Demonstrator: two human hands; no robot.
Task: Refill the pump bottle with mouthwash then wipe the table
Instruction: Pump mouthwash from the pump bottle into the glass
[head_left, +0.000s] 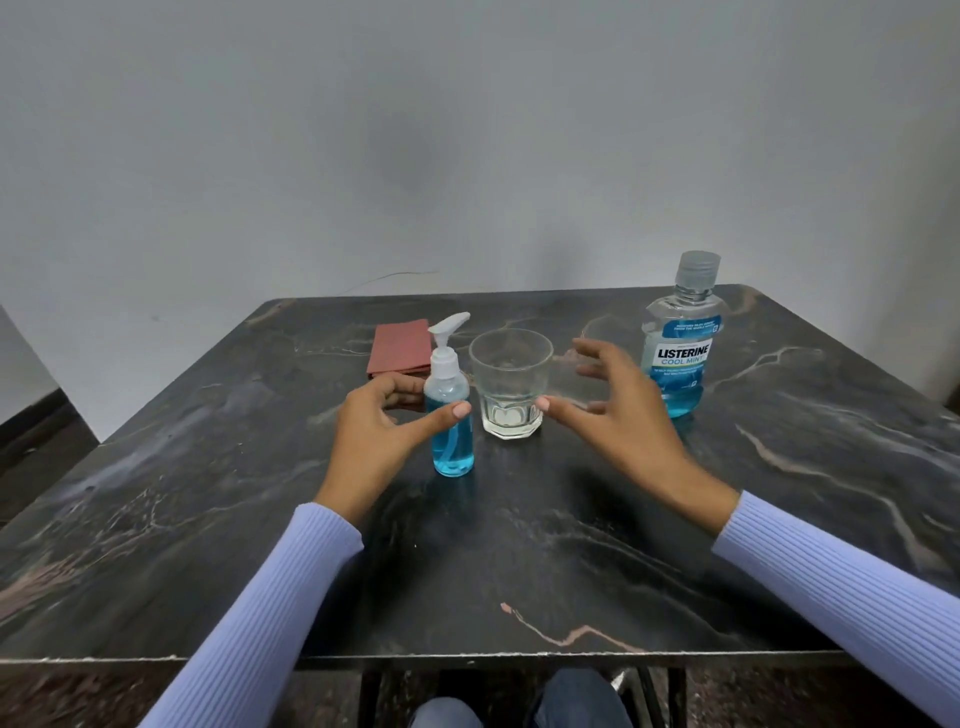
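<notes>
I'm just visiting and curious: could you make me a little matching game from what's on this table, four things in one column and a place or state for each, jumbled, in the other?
Things:
1. pump bottle
2. glass
3. mouthwash bottle
4. red cloth

Places or states:
A. folded flat at the far side, behind the left hand
B. clear, only a little liquid at the bottom
C. capped, standing farthest right, behind the right hand
D. partly filled with blue liquid, white pump on top, between the left thumb and fingers

Pairs: 1-D, 2-B, 3-C, 4-A
</notes>
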